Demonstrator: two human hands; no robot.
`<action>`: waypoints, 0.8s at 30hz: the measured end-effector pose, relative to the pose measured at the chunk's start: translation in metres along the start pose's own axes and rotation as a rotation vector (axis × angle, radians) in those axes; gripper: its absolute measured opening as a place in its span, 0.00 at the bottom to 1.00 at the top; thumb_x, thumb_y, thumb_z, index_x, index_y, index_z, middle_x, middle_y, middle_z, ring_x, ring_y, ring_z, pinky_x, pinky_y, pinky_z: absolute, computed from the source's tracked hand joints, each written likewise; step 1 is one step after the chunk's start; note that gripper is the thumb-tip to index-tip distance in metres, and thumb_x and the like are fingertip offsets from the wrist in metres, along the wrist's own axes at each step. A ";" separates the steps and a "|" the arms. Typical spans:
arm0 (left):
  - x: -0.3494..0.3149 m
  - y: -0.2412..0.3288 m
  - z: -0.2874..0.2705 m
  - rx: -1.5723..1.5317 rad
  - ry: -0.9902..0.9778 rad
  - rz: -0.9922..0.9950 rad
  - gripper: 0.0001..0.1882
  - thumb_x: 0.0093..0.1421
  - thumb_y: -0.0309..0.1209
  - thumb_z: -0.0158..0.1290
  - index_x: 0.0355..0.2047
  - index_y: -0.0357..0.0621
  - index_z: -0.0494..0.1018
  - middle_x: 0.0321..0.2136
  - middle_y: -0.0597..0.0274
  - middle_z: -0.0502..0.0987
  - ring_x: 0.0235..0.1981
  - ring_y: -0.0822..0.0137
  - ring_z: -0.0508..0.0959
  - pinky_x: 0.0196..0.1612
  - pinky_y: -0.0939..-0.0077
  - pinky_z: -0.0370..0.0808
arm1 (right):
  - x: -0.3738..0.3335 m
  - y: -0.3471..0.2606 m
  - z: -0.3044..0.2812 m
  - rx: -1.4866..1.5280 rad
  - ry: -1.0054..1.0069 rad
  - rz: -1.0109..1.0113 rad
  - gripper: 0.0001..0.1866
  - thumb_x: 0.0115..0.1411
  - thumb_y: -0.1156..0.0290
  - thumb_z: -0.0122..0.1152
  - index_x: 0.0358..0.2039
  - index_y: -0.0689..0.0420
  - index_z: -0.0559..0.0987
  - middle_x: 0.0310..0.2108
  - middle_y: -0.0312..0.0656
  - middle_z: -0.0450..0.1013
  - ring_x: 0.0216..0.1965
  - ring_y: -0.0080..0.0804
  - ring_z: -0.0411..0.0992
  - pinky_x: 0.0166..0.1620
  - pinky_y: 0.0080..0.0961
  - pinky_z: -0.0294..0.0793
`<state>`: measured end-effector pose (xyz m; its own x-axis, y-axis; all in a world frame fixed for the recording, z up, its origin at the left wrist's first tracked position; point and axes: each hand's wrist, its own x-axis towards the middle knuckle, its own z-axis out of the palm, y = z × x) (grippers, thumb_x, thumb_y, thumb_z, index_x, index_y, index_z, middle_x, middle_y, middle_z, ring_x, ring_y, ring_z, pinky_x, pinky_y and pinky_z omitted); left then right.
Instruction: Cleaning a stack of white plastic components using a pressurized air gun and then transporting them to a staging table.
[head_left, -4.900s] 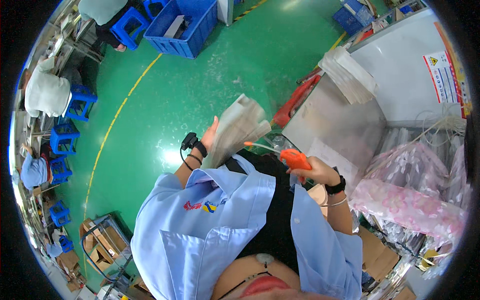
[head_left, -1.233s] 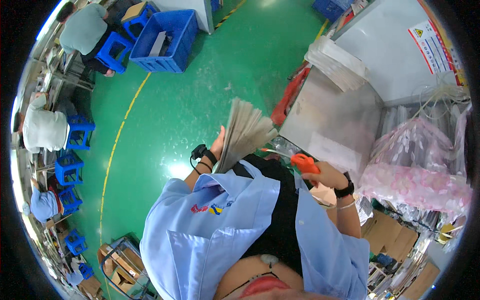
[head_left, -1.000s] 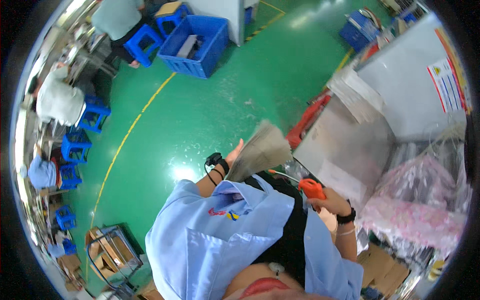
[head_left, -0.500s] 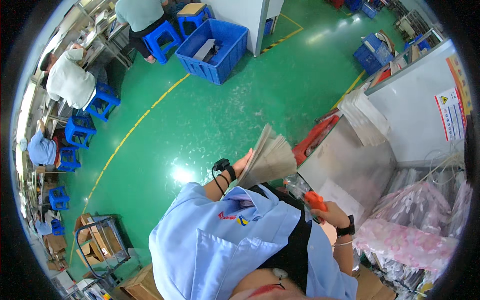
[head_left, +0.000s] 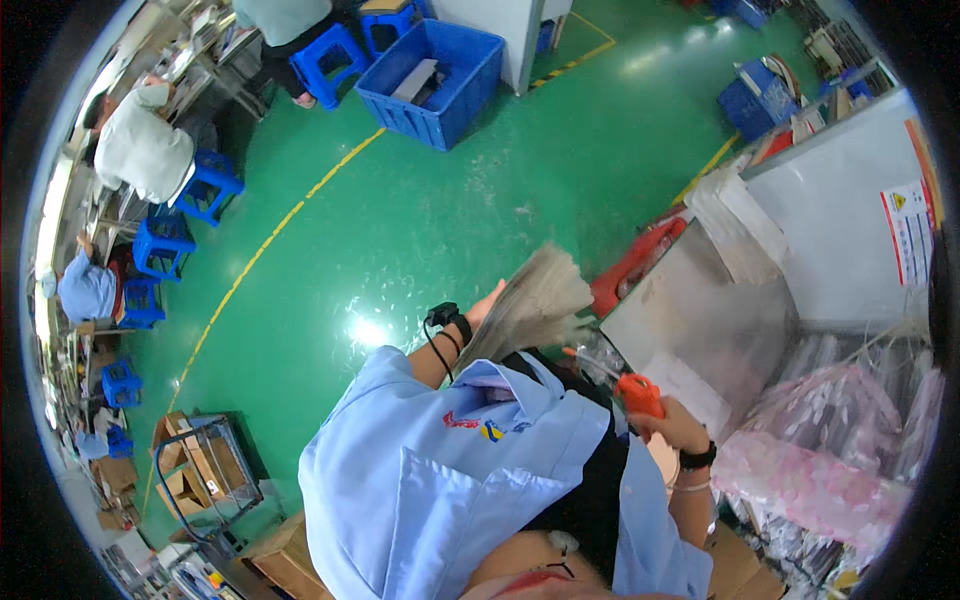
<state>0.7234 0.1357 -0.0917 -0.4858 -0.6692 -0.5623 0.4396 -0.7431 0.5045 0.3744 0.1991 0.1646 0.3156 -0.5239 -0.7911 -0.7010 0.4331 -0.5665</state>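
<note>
My left hand [head_left: 487, 303], wearing a black wrist strap with a small black device, is closed around a fanned sheaf of thin greyish sheets [head_left: 535, 297]. The sheets' loose edges spread up and to the right, blurred by motion. On the right, my right hand [head_left: 682, 428] grips an orange-handled tool [head_left: 640, 394], its exact kind unclear. A thin part of the tool points up and left, beside some clear plastic [head_left: 598, 358]. My fingers partly cover the handle. Both hands are in front of my light blue jacket [head_left: 420, 480].
A metal-topped surface [head_left: 690, 310] stands right, with clear and pink plastic wrap [head_left: 810, 460] nearer me. A red bundle [head_left: 640, 262] lies beside it. Far off are a blue crate [head_left: 430, 100] and seated people on blue stools [head_left: 208, 185]. A cart with cartons [head_left: 205, 465] stands left.
The sheaf in my left hand has shifted and its sheets are blurred. My right hand and the orange-handled tool have moved slightly right. The view has tilted a little.
</note>
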 end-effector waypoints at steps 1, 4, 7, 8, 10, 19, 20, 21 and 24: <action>-0.008 0.013 0.018 0.074 0.006 0.107 0.41 0.62 0.64 0.30 0.61 0.43 0.60 0.56 0.58 0.69 0.53 0.62 0.71 0.56 0.65 0.68 | 0.005 0.020 -0.001 -0.031 0.038 0.002 0.22 0.56 0.52 0.61 0.20 0.60 0.74 0.14 0.35 0.69 0.17 0.23 0.68 0.23 0.24 0.66; 0.002 0.002 -0.023 -0.003 0.040 -0.047 0.40 0.62 0.63 0.31 0.60 0.42 0.62 0.53 0.57 0.71 0.52 0.62 0.72 0.56 0.66 0.67 | 0.002 -0.010 -0.006 -0.125 -0.014 -0.001 0.22 0.55 0.52 0.61 0.21 0.60 0.75 0.14 0.35 0.69 0.17 0.23 0.67 0.23 0.24 0.66; 0.016 -0.008 -0.041 -0.135 -0.064 -0.111 0.40 0.63 0.63 0.32 0.59 0.42 0.62 0.52 0.56 0.72 0.51 0.61 0.72 0.55 0.66 0.67 | 0.009 -0.014 -0.010 -0.116 0.044 -0.008 0.21 0.55 0.53 0.62 0.22 0.60 0.74 0.14 0.35 0.69 0.17 0.23 0.67 0.24 0.24 0.67; 0.019 -0.007 -0.039 -0.138 -0.061 -0.094 0.40 0.63 0.63 0.32 0.59 0.42 0.63 0.52 0.56 0.72 0.50 0.61 0.73 0.55 0.66 0.68 | 0.006 -0.012 -0.009 -0.102 0.055 0.006 0.21 0.55 0.53 0.62 0.22 0.60 0.74 0.14 0.35 0.69 0.17 0.23 0.67 0.24 0.24 0.67; 0.018 -0.006 -0.035 -0.181 -0.093 -0.102 0.39 0.63 0.63 0.32 0.59 0.42 0.63 0.51 0.56 0.72 0.49 0.61 0.73 0.54 0.66 0.68 | 0.002 -0.017 -0.002 0.037 -0.033 -0.066 0.21 0.56 0.53 0.62 0.22 0.60 0.74 0.14 0.36 0.69 0.17 0.21 0.67 0.23 0.23 0.66; 0.004 -0.004 -0.021 -0.134 -0.081 -0.065 0.40 0.62 0.63 0.31 0.59 0.41 0.62 0.54 0.54 0.70 0.51 0.59 0.73 0.56 0.65 0.68 | 0.006 -0.011 0.001 -0.045 -0.015 -0.015 0.19 0.56 0.54 0.62 0.27 0.59 0.73 0.16 0.34 0.69 0.16 0.21 0.67 0.23 0.21 0.67; 0.001 -0.004 -0.020 -0.146 -0.068 -0.047 0.41 0.62 0.63 0.31 0.60 0.42 0.61 0.55 0.54 0.69 0.52 0.58 0.72 0.56 0.64 0.67 | 0.007 -0.011 -0.001 -0.093 -0.001 0.028 0.19 0.56 0.54 0.62 0.27 0.59 0.74 0.17 0.34 0.70 0.17 0.22 0.67 0.23 0.21 0.68; -0.001 -0.004 -0.019 -0.157 -0.055 -0.030 0.41 0.62 0.63 0.31 0.60 0.42 0.60 0.56 0.54 0.68 0.53 0.58 0.71 0.57 0.64 0.66 | 0.006 -0.014 -0.002 -0.094 -0.001 0.030 0.19 0.56 0.54 0.62 0.27 0.59 0.74 0.17 0.34 0.70 0.17 0.22 0.67 0.23 0.21 0.68; -0.010 0.003 -0.010 0.023 -0.040 0.070 0.41 0.62 0.64 0.30 0.62 0.43 0.58 0.57 0.53 0.66 0.55 0.58 0.69 0.58 0.65 0.65 | 0.002 -0.020 0.002 -0.014 -0.011 -0.007 0.19 0.56 0.54 0.62 0.26 0.60 0.74 0.16 0.34 0.70 0.17 0.22 0.67 0.24 0.21 0.68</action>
<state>0.7373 0.1402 -0.0907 -0.4846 -0.7187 -0.4986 0.4561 -0.6940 0.5571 0.3901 0.1908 0.1737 0.3273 -0.5189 -0.7897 -0.7079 0.4190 -0.5686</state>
